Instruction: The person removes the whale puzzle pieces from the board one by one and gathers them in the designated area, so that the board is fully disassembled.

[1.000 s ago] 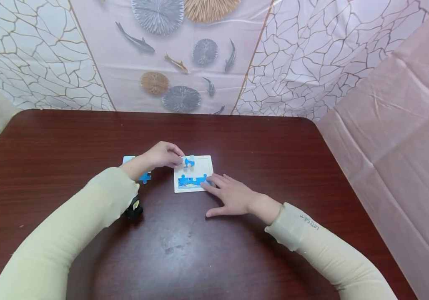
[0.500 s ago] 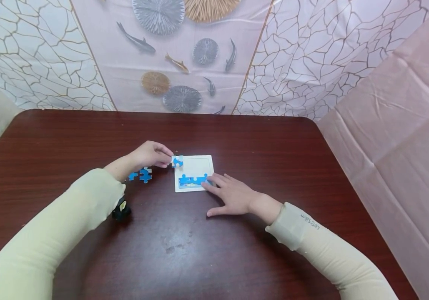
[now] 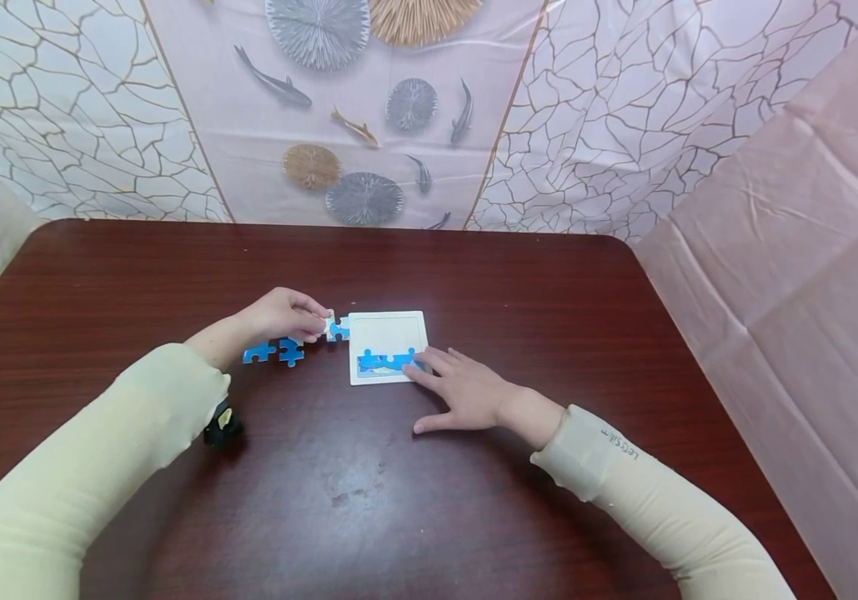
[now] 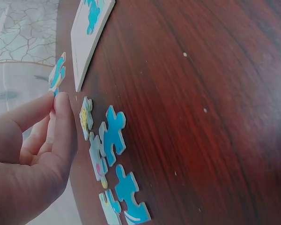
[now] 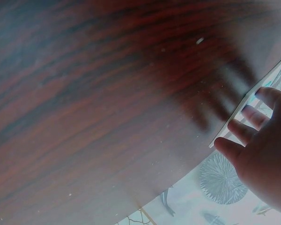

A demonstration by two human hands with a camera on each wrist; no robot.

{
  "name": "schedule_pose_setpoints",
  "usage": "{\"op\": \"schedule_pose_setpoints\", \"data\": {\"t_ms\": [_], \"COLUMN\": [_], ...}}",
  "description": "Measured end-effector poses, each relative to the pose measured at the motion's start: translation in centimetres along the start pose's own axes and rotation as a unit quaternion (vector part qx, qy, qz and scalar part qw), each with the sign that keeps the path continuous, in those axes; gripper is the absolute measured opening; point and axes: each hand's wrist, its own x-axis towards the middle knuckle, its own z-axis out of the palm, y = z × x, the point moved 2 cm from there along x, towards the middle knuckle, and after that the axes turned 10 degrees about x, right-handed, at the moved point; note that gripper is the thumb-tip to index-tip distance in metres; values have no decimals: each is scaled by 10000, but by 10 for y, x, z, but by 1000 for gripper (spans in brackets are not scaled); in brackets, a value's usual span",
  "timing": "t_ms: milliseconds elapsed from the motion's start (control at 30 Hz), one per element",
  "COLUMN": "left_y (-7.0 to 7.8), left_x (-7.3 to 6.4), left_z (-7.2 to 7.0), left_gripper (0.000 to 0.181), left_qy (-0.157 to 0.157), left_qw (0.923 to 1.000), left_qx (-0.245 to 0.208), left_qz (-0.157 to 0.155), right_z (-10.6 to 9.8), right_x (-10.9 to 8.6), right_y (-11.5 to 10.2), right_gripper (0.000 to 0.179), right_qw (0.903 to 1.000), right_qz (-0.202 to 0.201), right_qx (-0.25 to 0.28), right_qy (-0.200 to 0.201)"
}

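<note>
My left hand (image 3: 282, 315) pinches a blue and white jigsaw piece (image 4: 57, 72) between thumb and forefinger, just off the left edge of a white puzzle tray (image 3: 391, 327). Along the tray's near side lies a joined row of blue pieces (image 3: 383, 363). My right hand (image 3: 466, 392) has its fingers spread, with the fingertips resting at the tray's right edge and over the end of that row. Below the left hand lie several loose pieces, among them a blue one (image 4: 114, 131), another blue one (image 4: 129, 192) and one with a yellow pattern (image 4: 86, 117).
The brown wooden table (image 3: 519, 292) extends around the tray on all sides. A black device (image 3: 222, 425) hangs at the left wrist. Patterned cloth (image 3: 368, 125) rises behind the table's far edge, and pink cloth (image 3: 789, 275) stands at the right.
The left hand has moved left, carrying its piece from over the tray's upper left corner to beside the tray. More loose pieces are uncovered. The right hand stays in place.
</note>
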Motion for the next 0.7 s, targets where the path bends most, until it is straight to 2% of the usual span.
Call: {"op": "schedule_pose_setpoints", "data": {"t_ms": [267, 700], "left_y": [-5, -10], "left_x": [-6, -9], "left_z": [-1, -1], "left_gripper": [37, 33], "left_qy": [-190, -302], "left_qw": [9997, 9995], "left_qx": [-114, -114], "left_qz": [-119, -4], "right_z": [1, 1], "right_x": [0, 1], "right_y": [1, 1], "right_gripper": [83, 84], "right_qw": [10000, 9999], "right_qz": [-5, -32], "right_qx": [-22, -88], "right_qy": [-5, 37]}}
